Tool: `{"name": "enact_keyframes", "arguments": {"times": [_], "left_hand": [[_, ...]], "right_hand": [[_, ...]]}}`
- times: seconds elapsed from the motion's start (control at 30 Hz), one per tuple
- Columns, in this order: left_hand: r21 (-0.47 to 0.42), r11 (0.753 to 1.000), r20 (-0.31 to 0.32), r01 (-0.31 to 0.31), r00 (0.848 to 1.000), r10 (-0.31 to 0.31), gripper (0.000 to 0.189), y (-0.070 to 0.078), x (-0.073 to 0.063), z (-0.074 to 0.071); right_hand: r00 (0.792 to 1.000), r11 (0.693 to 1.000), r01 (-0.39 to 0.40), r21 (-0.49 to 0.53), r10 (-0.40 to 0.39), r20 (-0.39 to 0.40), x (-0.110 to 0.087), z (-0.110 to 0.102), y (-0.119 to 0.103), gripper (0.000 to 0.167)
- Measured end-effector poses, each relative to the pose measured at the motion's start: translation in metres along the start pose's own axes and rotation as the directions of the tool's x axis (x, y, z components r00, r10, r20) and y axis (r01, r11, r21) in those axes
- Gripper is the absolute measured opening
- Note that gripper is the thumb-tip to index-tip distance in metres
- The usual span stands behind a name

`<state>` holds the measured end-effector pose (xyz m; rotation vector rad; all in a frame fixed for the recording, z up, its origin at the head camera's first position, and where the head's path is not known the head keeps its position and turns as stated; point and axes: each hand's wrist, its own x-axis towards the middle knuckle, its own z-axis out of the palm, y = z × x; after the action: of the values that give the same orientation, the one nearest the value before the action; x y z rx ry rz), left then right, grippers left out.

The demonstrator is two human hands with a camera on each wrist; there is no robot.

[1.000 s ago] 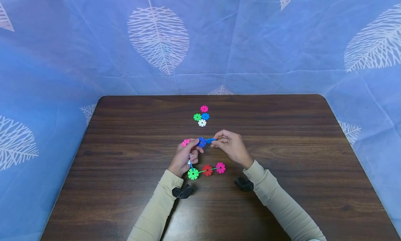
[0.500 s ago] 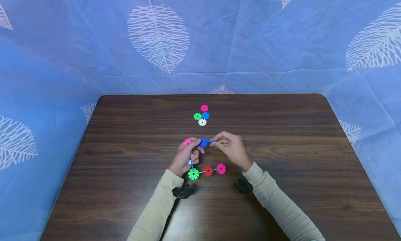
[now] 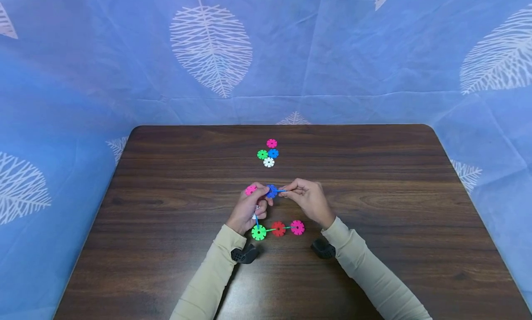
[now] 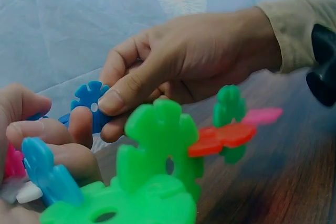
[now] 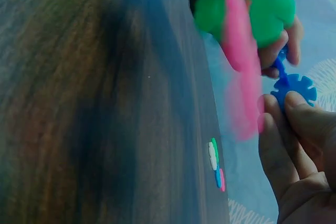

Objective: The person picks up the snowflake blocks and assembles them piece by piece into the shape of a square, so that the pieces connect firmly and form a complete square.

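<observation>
In the head view my left hand (image 3: 248,209) holds a chain of notched plastic snowflake discs, its thumb on a dark blue disc (image 3: 271,191). A pink disc (image 3: 250,190) shows behind that thumb, and a white disc is partly hidden under the fingers. Below the hand the chain runs on through a green disc (image 3: 258,232) and a red disc (image 3: 278,229) to another pink disc (image 3: 297,227). Between thumb and fingers, my right hand (image 3: 309,200) pinches a blue disc (image 5: 300,90). It meets the dark blue disc edge-on, at a crosswise angle.
Farther back on the brown wooden table (image 3: 174,163) lie loose discs: pink (image 3: 272,143), green (image 3: 262,154), blue (image 3: 273,153) and white (image 3: 269,162). A blue leaf-patterned cloth (image 3: 291,47) hangs beyond the table's far edge.
Both hands have come slightly nearer the body, the left also a little right. The blue disc in the right hand has turned from flatter to edge-on. The chain's lower end swung slightly right.
</observation>
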<state>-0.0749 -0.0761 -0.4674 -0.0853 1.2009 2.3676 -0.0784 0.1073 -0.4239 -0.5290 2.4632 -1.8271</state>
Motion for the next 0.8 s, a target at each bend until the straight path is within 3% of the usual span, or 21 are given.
{"name": "enact_keyframes", "arguments": {"times": [0.17, 0.27, 0.37, 0.5, 0.63, 0.8], "left_hand": [[0.035, 0.999, -0.008, -0.034, 0.999, 0.034, 0.014, 0.002, -0.001, 0.001], [0.036, 0.999, -0.013, -0.024, 1.000, 0.024, 0.013, 0.004, 0.000, 0.001], [0.028, 1.000, -0.024, 0.001, 1.000, -0.001, 0.010, 0.005, 0.000, -0.002], [0.007, 1.000, -0.038, 0.015, 0.999, -0.015, 0.007, 0.007, -0.002, -0.006], [0.000, 1.000, -0.041, 0.003, 0.999, -0.003, 0.007, 0.007, -0.004, -0.010], [-0.014, 1.000, -0.038, -0.006, 0.999, 0.006, 0.009, 0.006, -0.006, -0.011]], "right_hand": [[0.999, 0.998, 0.049, -0.041, -0.050, -0.022, 0.003, 0.002, 0.005, 0.005], [0.998, 0.996, 0.066, -0.058, -0.067, -0.021, 0.007, 0.003, 0.017, 0.005], [0.998, 0.996, 0.059, -0.068, -0.058, 0.029, 0.011, 0.001, 0.026, 0.011], [0.992, 0.998, -0.015, -0.055, 0.022, 0.126, 0.019, -0.010, 0.028, 0.023], [0.987, 0.984, -0.089, -0.153, 0.108, 0.118, 0.039, -0.026, 0.034, 0.031], [0.990, 0.932, -0.113, -0.345, 0.136, 0.043, 0.074, -0.033, 0.049, 0.028]]}}
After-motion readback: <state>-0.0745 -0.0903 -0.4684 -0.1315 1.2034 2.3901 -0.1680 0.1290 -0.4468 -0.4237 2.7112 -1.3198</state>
